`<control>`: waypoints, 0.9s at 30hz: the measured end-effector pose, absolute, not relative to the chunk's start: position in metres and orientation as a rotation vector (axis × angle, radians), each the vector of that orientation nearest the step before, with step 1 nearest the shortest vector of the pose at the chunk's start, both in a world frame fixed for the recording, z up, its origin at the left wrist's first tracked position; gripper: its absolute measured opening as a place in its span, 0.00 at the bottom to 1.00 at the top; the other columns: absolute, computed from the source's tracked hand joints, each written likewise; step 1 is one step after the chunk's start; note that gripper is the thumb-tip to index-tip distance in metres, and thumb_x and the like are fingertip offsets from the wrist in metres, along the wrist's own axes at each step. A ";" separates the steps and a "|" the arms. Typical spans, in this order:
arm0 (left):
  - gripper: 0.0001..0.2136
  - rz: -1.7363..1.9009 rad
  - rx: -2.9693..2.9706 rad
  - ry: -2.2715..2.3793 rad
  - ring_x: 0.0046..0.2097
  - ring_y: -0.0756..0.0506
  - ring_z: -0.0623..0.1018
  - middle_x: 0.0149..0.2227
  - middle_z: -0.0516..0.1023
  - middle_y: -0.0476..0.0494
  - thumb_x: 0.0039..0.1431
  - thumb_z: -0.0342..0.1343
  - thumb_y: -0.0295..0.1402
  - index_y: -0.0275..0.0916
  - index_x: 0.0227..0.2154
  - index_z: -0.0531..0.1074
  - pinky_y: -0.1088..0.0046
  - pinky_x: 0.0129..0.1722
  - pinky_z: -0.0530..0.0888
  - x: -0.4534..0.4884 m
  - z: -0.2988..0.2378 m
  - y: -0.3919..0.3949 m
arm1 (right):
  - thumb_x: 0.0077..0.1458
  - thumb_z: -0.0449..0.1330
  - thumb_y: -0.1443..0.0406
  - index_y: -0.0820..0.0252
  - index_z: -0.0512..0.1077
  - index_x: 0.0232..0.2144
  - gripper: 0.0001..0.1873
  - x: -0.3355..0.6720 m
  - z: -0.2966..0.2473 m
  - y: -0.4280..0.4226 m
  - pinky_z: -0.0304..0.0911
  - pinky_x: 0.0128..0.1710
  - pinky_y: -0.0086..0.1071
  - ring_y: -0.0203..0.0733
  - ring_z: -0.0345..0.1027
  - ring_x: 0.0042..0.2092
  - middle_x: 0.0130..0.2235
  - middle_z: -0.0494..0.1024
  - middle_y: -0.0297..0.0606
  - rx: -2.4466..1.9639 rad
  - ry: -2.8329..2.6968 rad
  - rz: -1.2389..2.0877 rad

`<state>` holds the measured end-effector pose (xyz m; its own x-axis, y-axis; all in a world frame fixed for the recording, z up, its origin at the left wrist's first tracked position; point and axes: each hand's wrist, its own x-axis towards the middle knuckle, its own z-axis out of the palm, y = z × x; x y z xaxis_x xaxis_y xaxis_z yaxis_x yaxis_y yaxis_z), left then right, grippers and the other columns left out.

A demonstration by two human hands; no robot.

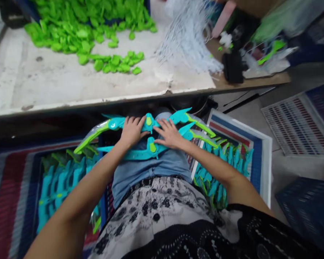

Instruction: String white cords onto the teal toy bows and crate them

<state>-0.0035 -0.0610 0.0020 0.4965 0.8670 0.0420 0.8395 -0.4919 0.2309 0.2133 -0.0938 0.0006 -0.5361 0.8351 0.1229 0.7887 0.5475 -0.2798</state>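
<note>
Two turquoise toy bows with lime-green limbs lie across my lap, one beyond the other. My left hand (131, 131) is wrapped over the left arm of the far toy bow (148, 120), just beside its middle. On the other side of that middle, my right hand (169, 133) rests its fingers over the same bow. Its thumb side reaches toward the near toy bow (140, 154), which lies closer to my waist. The undersides of both bows and my fingertips beneath are hidden.
Lime-green plastic pieces (81, 34) are heaped on the white worktop (54, 84), with a bundle of white strings (189, 39) beside them. A black phone-like object (232, 68) lies rightward. Crates of more bows stand at my left (67, 180) and right (264, 154).
</note>
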 end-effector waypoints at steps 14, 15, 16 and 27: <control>0.31 0.158 2.563 1.715 0.43 0.35 0.69 0.40 0.74 0.35 0.60 0.46 0.51 0.34 0.59 0.62 0.60 0.47 0.61 -0.002 -0.016 -0.076 | 0.53 0.57 0.57 0.72 0.74 0.43 0.24 0.377 0.091 0.120 0.62 0.48 0.43 0.57 0.66 0.50 0.47 0.74 0.57 -2.468 -1.892 -0.001; 0.31 0.154 2.561 1.717 0.43 0.36 0.69 0.39 0.74 0.35 0.60 0.46 0.51 0.33 0.59 0.62 0.61 0.46 0.61 -0.004 -0.017 -0.076 | 0.53 0.56 0.57 0.71 0.75 0.43 0.23 0.383 0.091 0.122 0.62 0.48 0.43 0.57 0.67 0.50 0.46 0.75 0.56 -2.479 -1.887 0.010; 0.31 0.154 2.561 1.718 0.42 0.36 0.69 0.39 0.74 0.35 0.60 0.46 0.51 0.33 0.59 0.61 0.61 0.46 0.61 -0.006 -0.018 -0.077 | 0.53 0.56 0.58 0.70 0.75 0.43 0.21 0.389 0.090 0.122 0.62 0.48 0.42 0.56 0.67 0.50 0.46 0.75 0.54 -2.491 -1.878 0.023; 0.31 0.148 2.623 1.706 0.42 0.36 0.69 0.38 0.74 0.35 0.61 0.44 0.50 0.31 0.58 0.62 0.60 0.47 0.61 -0.007 -0.019 -0.076 | 0.53 0.57 0.67 0.65 0.76 0.37 0.11 0.414 0.099 0.119 0.63 0.38 0.30 0.40 0.71 0.35 0.32 0.78 0.42 -2.262 -1.938 0.364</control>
